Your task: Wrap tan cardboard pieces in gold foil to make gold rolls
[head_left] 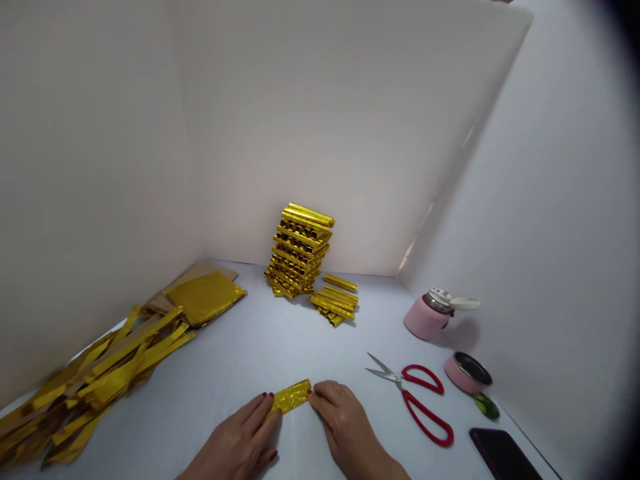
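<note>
A short, crinkled gold foil strip (291, 397) lies at a slant near the front of the table. My left hand (240, 437) grips its left end between thumb and fingers. At the strip's right end, my right hand (345, 420) holds the edge with thumb and fingertips pressed together. Red-handled scissors (399, 381) rest to the right of my right hand, with their blades parted and pointing left. Farther back stands a tall crisscross stack of rolled gold tubes (300, 250), and a smaller pile of gold tubes (336, 303) lies beside it.
Long gold strips (115, 367) spread over the left side, before a stack of gold sheets (205, 297). At the right are an open pink flask (425, 317), a pink lid (467, 373), a green item (487, 406) and a dark phone (503, 453). White walls enclose the table.
</note>
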`<action>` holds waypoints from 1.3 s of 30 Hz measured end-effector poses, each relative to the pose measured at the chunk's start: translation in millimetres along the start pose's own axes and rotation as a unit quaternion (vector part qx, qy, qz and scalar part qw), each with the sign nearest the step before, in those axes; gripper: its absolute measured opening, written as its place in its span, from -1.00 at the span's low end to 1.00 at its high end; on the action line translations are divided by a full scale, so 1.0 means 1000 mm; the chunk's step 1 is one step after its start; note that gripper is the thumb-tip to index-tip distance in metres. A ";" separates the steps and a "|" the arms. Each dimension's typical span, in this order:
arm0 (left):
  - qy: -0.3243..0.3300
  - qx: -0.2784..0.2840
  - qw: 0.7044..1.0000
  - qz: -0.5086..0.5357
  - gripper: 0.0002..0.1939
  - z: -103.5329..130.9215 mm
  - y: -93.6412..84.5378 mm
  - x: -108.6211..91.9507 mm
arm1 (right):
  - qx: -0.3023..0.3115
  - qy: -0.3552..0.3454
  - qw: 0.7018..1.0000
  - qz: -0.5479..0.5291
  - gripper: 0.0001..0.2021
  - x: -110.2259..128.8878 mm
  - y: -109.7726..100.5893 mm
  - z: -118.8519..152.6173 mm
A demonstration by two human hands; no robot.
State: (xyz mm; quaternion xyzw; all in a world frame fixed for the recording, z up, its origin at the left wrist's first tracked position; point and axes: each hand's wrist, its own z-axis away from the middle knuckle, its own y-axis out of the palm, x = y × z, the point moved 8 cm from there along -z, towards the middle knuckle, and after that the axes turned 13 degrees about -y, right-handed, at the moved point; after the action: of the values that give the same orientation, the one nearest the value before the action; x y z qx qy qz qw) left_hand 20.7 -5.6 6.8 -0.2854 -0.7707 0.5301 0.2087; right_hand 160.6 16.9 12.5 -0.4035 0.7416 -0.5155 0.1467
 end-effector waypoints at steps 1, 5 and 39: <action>-0.002 0.003 1.000 0.003 -0.63 0.000 0.001 0.001 | -0.005 0.002 1.000 -0.006 -0.61 0.000 -0.001 0.000; -0.001 0.012 1.000 0.025 -0.60 0.002 0.001 0.004 | -0.027 -0.006 0.999 -0.017 -0.61 0.001 -0.005 0.000; -0.013 -0.014 0.998 0.060 -0.38 0.013 0.028 0.016 | -0.019 -0.069 0.995 0.075 -0.60 0.012 0.006 -0.004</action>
State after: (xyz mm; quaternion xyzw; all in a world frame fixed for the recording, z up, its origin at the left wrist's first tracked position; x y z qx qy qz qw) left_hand 6.2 3.7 -24.2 -0.3274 -0.7623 0.5342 0.1623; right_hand 147.6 11.2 11.7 -0.3838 0.7675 -0.4598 0.2286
